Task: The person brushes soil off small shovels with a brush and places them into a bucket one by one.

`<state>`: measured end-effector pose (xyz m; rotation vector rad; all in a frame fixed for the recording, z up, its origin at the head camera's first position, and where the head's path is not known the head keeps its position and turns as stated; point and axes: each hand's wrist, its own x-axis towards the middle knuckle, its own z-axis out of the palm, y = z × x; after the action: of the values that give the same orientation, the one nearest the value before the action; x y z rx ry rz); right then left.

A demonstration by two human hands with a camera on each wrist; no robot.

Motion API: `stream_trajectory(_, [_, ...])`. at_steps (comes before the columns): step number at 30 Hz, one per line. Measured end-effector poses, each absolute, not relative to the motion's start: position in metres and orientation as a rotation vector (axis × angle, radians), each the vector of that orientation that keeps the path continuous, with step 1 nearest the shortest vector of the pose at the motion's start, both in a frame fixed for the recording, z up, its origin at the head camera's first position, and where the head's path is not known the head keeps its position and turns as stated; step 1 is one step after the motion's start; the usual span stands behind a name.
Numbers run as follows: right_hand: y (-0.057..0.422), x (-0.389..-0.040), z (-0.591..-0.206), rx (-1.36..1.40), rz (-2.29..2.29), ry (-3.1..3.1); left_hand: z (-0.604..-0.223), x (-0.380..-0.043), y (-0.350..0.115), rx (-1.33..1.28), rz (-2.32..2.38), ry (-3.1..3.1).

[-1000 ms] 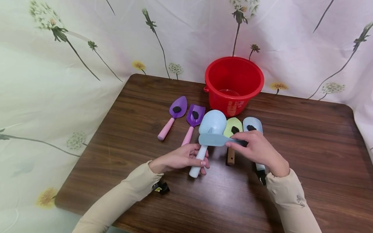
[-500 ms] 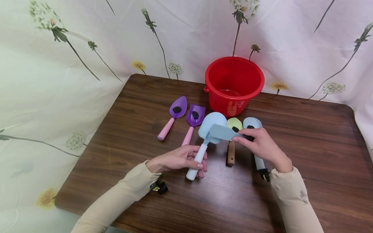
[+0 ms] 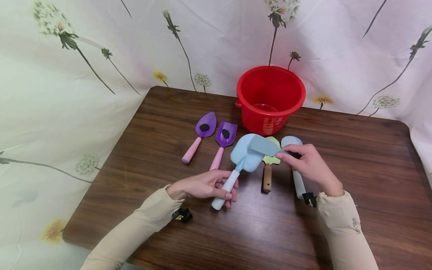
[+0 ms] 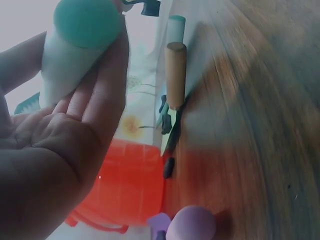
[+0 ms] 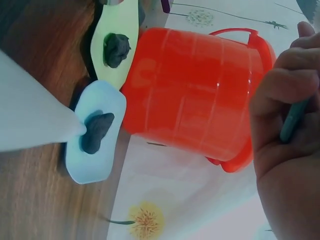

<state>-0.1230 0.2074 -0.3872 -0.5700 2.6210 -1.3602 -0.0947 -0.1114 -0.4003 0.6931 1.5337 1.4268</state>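
Observation:
My left hand (image 3: pixel 202 185) grips the white handle of a light blue hand trowel (image 3: pixel 240 150), its broad blade turned toward the bucket. In the left wrist view the fingers wrap the trowel's handle (image 4: pixel 82 47) and its rounded end faces the camera. Between thumb and fingers, my right hand (image 3: pixel 314 165) pinches the dark handle of a flat blue-grey spatula (image 3: pixel 264 145). The spatula's blade overlaps the trowel blade's upper right part in the head view. Most of the spatula's handle is hidden inside the right hand in the right wrist view.
Two purple trowels (image 3: pixel 210 120) with pink handles lie to the left. A green trowel (image 3: pixel 271 160) with a wooden handle and another light blue trowel (image 3: pixel 291 140) lie to the right. Dark lumps (image 5: pixel 97 132) sit on their blades. A red bucket (image 3: pixel 260 122) stands behind on the wooden table (image 3: pixel 152 150).
The right hand has shifted right, drawing the spatula from the trowel's neck toward its blade's upper right. The left hand has moved slightly left and down, tilting the trowel further right.

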Motion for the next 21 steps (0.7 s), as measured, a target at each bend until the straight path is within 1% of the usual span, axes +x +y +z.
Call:
stream_trajectory(12, [0.214,-0.125,-0.38,-0.679,-1.302,2.758,-0.394,-0.095,-0.117,0.705,1.29,1.706])
stream_trajectory(16, [0.221,-0.129,-0.377,-0.716,-1.226,2.873,-0.392,-0.096,-0.121,0.794,1.171,1.814])
stream_trajectory(21, [0.231,-0.131,-0.375,-0.654,-1.162,2.959,-0.387,-0.099,-0.122,0.92,1.057,1.9])
